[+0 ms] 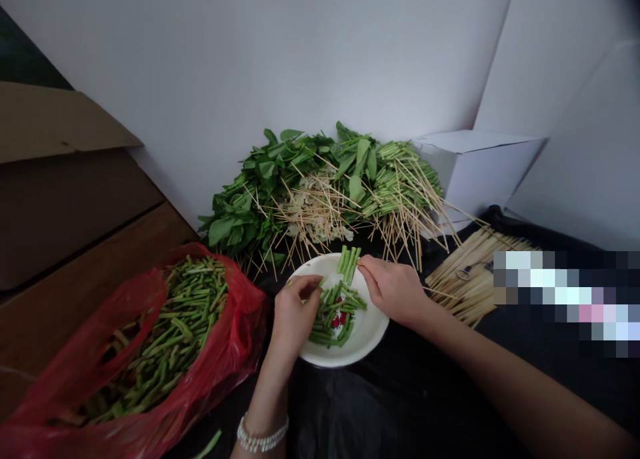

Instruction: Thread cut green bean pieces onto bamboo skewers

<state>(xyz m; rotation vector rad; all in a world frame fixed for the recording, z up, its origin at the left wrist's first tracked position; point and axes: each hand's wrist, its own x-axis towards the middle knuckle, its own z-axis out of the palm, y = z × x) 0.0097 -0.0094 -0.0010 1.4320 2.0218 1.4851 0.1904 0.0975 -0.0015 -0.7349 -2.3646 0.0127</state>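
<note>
My right hand (393, 289) is closed at the right rim of a white bowl (367, 342), pinching a skewer threaded with a row of green bean pieces (349, 264). The stick itself is mostly hidden by the fingers. Loose cut green bean pieces (333, 306) lie in the bowl, over a red pattern on its bottom. My left hand (296, 312) is over the bowl's left side, thumb and fingers pinched together. A bit of green shows at its fingertips, apparently a bean piece.
A red plastic bag (240, 306) full of cut beans (185, 319) stands at left. Behind the bowl lie leafy greens (270, 166), pale skewered food (315, 206) and bean skewers (405, 179). Bare bamboo sticks (465, 272) and a white box (480, 166) are at right.
</note>
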